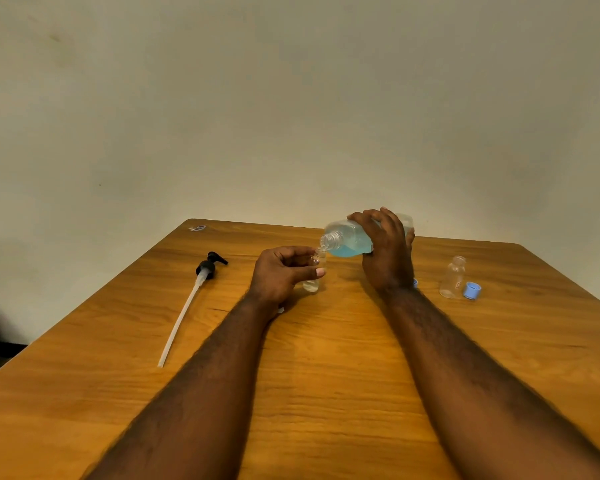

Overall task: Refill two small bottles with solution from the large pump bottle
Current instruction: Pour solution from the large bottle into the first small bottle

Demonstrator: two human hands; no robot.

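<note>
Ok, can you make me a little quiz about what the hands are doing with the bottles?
1. True or false: the pump is screwed onto the large bottle.
2. The right hand tilts the large bottle. What does the left hand hold under its open neck? A) a small bottle B) a spoon C) nothing
3. Fill in: the loose blue cap lies beside the second small bottle, which looks ____.

Key: 1 false, it lies on the table. 2 A. 3 empty.
</note>
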